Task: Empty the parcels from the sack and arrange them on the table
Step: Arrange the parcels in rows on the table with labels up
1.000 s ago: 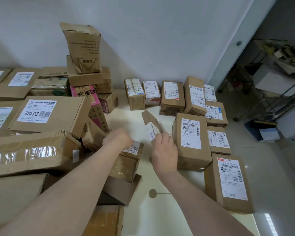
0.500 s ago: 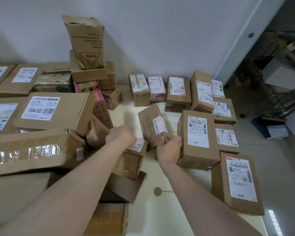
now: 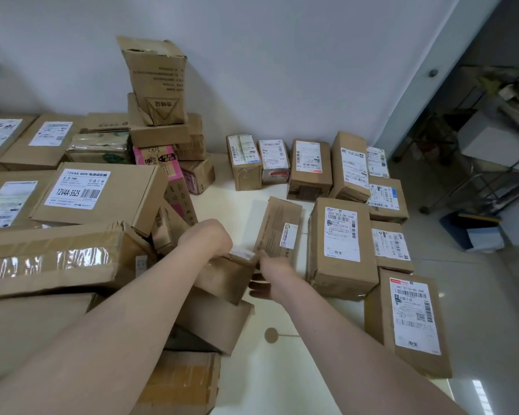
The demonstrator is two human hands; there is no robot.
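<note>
One small parcel (image 3: 225,275); left grip (image 3: 206,238) curled over its top; right grip (image 3: 271,274) slack, fingers (image 3: 256,285) against its side

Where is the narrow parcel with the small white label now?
Head view, centre: the narrow parcel sits on the table, just beyond the right hand and left of the large parcel labelled 502-303.

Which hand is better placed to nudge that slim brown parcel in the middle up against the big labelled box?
Probably the right hand: it sits at the near end of the slim parcel, beside the big labelled box. The left hand rests on a small box in the pile.
</note>
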